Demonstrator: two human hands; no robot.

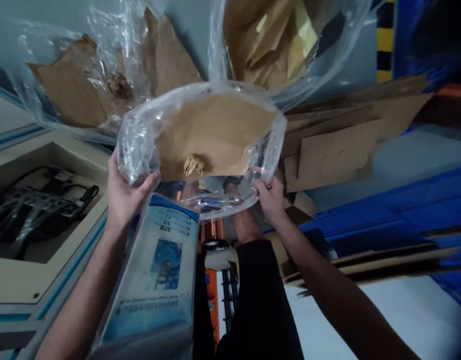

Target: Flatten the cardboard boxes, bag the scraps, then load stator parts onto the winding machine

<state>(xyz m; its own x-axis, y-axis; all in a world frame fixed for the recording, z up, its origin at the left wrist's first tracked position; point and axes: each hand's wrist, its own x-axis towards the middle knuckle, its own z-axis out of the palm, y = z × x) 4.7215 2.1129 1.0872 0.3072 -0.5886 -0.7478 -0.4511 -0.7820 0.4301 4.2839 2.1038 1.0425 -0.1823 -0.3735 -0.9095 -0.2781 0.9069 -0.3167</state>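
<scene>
- Holding a clear plastic bag point(200, 135) by its rim, both hands keep its mouth stretched wide at the middle of the view, just above the person's dark trouser leg point(260, 300).
- The left hand point(123, 195) is closed on the bag's left edge, thumb over the film and fingers behind it.
- The right hand point(270, 197) pinches the right edge, its fingers curled tightly round the plastic.
- Inside the bag lies a large sheet of brown paper point(215, 132), with a small crumpled wad of brown paper point(194, 164) resting near its lower edge.
- A printed sheet in a clear sleeve point(155, 270) leans below the left hand; it has a blue header, lines of small text and a blue picture, but the writing is too blurred to read.
- Beyond the held bag, two more clear bags sit close together: one to the left point(99, 75) holds torn brown cardboard, and one to the right point(286, 40) holds brown and yellowish paper.
- Flat pieces of cardboard point(335, 145) are stacked to the right, overlapping one another.
- At far left, a beige machine point(35, 280) with blue trim has a recessed opening in which black cables point(35, 205) lie.
- A copper-coloured coil point(212, 231) shows just under the bag, between the legs; what it belongs to cannot be told.
</scene>
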